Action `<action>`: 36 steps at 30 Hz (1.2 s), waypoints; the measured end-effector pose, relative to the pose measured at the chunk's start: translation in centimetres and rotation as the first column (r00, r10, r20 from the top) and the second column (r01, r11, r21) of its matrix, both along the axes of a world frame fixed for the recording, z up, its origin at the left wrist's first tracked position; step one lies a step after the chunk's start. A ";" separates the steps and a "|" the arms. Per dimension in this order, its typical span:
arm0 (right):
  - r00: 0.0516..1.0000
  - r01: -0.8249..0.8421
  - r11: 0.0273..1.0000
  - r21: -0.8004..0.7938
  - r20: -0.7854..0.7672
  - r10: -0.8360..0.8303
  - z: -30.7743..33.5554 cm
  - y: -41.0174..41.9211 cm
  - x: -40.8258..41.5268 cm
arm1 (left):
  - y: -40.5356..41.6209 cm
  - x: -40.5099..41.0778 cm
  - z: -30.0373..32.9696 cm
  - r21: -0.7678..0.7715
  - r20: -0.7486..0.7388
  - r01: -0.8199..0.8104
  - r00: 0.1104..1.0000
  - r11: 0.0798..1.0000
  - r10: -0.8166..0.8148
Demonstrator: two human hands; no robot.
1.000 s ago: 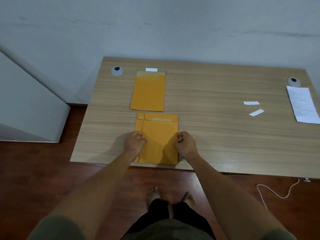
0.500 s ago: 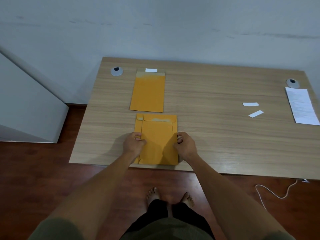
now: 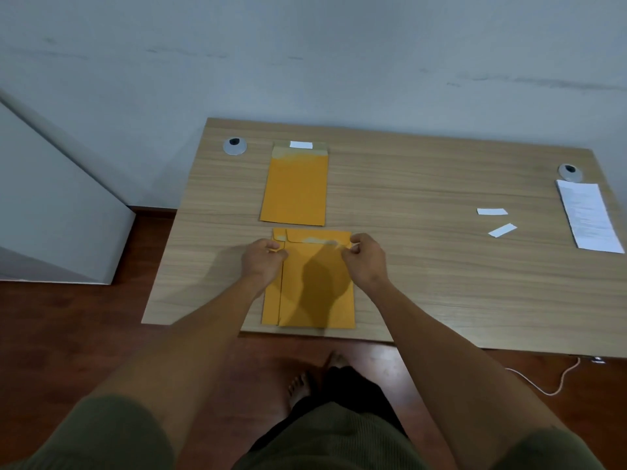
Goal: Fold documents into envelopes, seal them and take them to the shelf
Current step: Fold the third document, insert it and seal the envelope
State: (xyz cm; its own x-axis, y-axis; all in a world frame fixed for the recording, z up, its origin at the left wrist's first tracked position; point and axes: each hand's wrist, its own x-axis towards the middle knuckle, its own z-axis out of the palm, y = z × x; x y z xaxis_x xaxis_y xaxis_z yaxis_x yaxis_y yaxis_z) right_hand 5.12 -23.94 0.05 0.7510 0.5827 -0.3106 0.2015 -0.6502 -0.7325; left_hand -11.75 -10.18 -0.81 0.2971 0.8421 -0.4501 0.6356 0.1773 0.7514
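Two yellow envelopes (image 3: pixel 315 286) lie stacked and slightly offset at the table's front edge, the upper one with its flap folded down. My left hand (image 3: pixel 263 261) pinches the upper envelope's left edge just below the flap. On the right, my right hand (image 3: pixel 366 261) pinches the flap's corner. A third yellow envelope (image 3: pixel 295 191) lies farther back with its flap open and a white strip (image 3: pixel 301 144) on the flap. A folded printed document (image 3: pixel 588 215) lies near the right edge.
The wooden table (image 3: pixel 424 273) stands against a grey wall. Two loose white strips (image 3: pixel 492 211) (image 3: pixel 502 230) lie right of centre. Cable grommets (image 3: pixel 234 145) (image 3: pixel 570 171) sit at the back corners. A grey cabinet (image 3: pixel 51 215) stands left; a white cable (image 3: pixel 549 381) trails on the floor.
Both hands have slid from the middle of the envelope's sides up to its flap end. The envelopes have not shifted.
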 end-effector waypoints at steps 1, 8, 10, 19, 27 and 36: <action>1.000 -0.011 1.000 0.012 -0.005 0.011 0.4 1.1 0.4 | 0.8 0.5 0.3 0.011 0.008 -0.004 1.000 1.000 0.004; 0.995 -0.048 0.998 0.038 -0.084 0.051 1.0 8.3 3.1 | 6.3 3.7 2.3 0.054 0.027 -0.013 1.000 0.998 0.012; 0.992 -0.051 0.998 0.028 -0.111 0.054 0.8 9.8 3.8 | 7.6 4.6 2.3 0.062 0.027 -0.018 0.999 0.998 0.016; 0.983 0.049 0.997 -0.057 -0.175 -0.059 -2.0 15.5 6.9 | 12.8 8.5 0.3 0.054 -0.069 -0.077 0.994 0.996 0.081; 0.922 0.194 0.979 -0.064 -0.330 -0.204 -2.7 16.3 8.7 | 14.0 10.0 -0.6 -0.080 -0.015 -0.238 0.971 0.968 0.237; 0.917 0.263 0.961 0.087 -0.333 -0.221 0.2 11.6 8.5 | 10.1 10.1 2.4 -0.189 0.198 -0.174 0.957 0.966 0.211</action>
State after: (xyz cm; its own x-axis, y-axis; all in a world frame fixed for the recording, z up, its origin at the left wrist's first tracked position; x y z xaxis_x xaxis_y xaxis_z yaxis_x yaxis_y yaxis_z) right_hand 13.60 -12.36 0.23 0.7480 0.4461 -0.4914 -0.2067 -0.5470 -0.8112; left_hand -1.64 -0.04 1.63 0.2424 0.8105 -0.5333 0.4035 0.4157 0.8151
